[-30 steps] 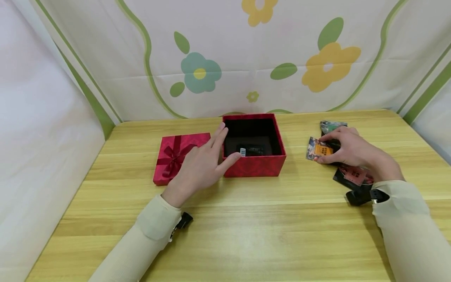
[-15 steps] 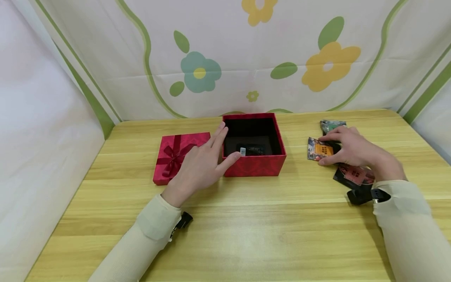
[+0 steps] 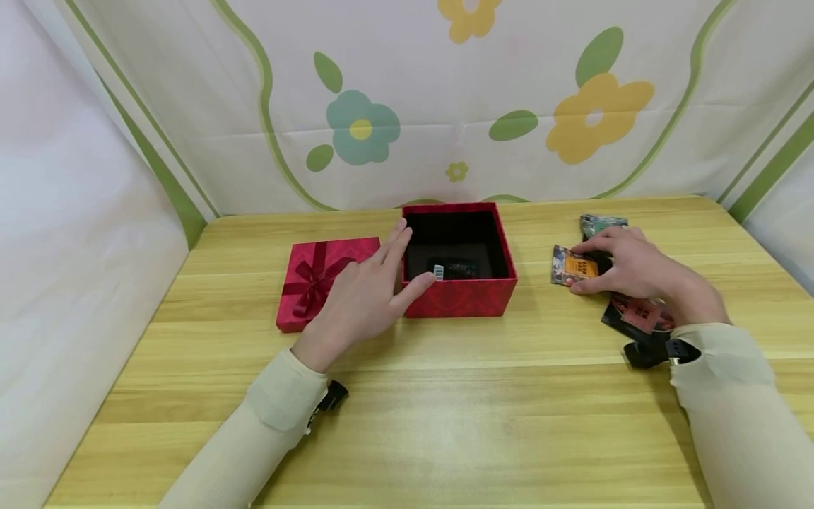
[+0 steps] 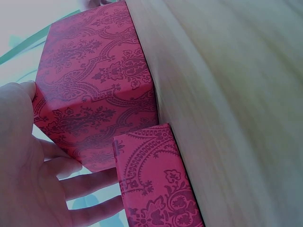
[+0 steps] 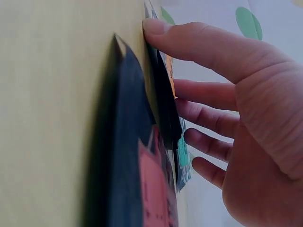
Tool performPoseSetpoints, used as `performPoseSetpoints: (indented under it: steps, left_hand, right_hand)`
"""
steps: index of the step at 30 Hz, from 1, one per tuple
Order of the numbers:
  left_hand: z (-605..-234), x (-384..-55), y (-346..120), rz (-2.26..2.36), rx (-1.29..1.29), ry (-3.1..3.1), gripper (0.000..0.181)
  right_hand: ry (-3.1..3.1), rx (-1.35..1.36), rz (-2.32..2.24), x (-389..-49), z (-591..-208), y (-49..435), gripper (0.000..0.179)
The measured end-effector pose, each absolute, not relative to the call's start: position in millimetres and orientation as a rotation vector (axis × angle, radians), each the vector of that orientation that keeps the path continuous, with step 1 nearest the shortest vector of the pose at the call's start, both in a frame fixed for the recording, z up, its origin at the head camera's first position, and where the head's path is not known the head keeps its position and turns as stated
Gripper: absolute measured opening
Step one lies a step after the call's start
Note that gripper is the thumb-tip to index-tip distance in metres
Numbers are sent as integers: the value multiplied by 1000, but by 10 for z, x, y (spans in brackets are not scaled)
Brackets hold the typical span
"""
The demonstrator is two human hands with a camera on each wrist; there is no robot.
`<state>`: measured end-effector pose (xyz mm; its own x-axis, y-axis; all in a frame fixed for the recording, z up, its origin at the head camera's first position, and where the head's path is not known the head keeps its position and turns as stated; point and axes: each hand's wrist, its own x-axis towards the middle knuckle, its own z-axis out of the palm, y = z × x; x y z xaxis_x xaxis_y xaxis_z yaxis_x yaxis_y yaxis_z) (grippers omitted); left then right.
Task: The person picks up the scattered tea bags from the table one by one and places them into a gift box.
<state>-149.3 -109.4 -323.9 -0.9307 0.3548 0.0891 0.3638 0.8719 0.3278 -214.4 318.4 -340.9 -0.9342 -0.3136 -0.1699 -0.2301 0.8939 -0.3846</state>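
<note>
Your orange-label packet (image 3: 581, 266) is on the right side of the table (image 3: 470, 424), under your right hand (image 3: 636, 268), with the green-label packet (image 3: 600, 225) just behind it and the pink-label packet (image 3: 642, 316) just in front, on the side near you. It looks flat and thin, so it should feel very light. The sides look like smooth, shiny wrap, so it may slip a bit in your fingers, and it will likely bend if you squeeze hard. It does not look like it would break, but a rough pull might crease it or tear an edge. The best place to take hold is by two edges across from each other, with a soft pinch. That is how your right hand has it: the thumb is on the near edge, the pointing finger is on the far edge, and the other fingers are loosely bent behind. You can't tell from here if the packet is all the way off the table. Your left hand (image 3: 362, 297) holds nothing. Its fingers are long and straight, with the thumb spread out wide, and it touches the red box (image 3: 454, 300) at the left rim and the front rim. That hand also reaches over the red lid (image 3: 305, 265) with the bow, which sits to the left of the box. One dark packet (image 3: 461, 269) lies inside the box.
</note>
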Motion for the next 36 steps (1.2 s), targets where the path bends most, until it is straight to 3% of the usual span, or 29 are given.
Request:
performPoseSetpoints:
  steps: [12,36]
  left_hand:
    - [-3242,-1488,-1093,-544,-577,-3007,90]
    - [-3232,-1485,-1061,-546,-584,-3021,89]
  right_hand:
    - [2857,-374,-494,-2137,-3410,3184,96]
    - [2890,-423,-504,-2128,-3298,3123,81]
